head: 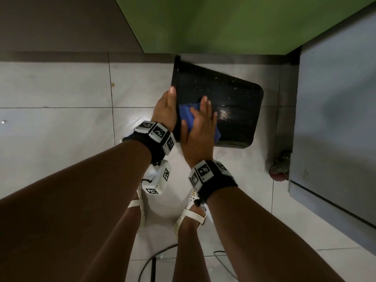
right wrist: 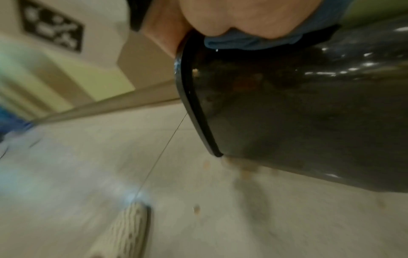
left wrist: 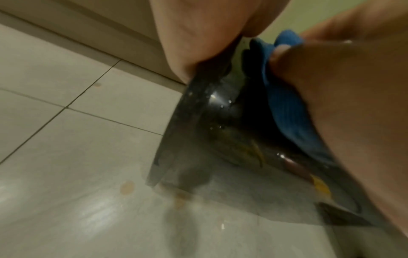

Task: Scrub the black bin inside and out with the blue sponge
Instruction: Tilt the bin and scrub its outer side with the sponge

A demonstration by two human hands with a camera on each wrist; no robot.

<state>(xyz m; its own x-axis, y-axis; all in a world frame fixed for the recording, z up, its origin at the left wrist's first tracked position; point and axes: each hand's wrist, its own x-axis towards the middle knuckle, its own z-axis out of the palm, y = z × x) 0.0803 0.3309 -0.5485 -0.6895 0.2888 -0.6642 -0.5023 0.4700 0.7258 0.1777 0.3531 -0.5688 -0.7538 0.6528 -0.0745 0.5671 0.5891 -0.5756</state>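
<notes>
The black bin (head: 234, 102) is tipped on its side over the tiled floor, rim to the left and base to the right; its wet side is speckled with white bits. My left hand (head: 165, 110) grips the rim, thumb lying along the outside. My right hand (head: 200, 123) presses the blue sponge (head: 186, 115) flat against the bin's outer side near the rim, fingers straight. In the left wrist view the sponge (left wrist: 284, 111) shows under the right hand (left wrist: 353, 104), against the bin (left wrist: 220, 131). The right wrist view shows the sponge (right wrist: 243, 41) bunched on the bin (right wrist: 287, 113).
A green panel (head: 223, 23) stands right behind the bin. A grey cabinet (head: 335, 119) on a caster wheel (head: 279, 167) is close on the right. My sandalled feet (head: 189, 218) and cables (head: 150, 261) are below. Brown spots (left wrist: 127, 187) mark the floor tiles.
</notes>
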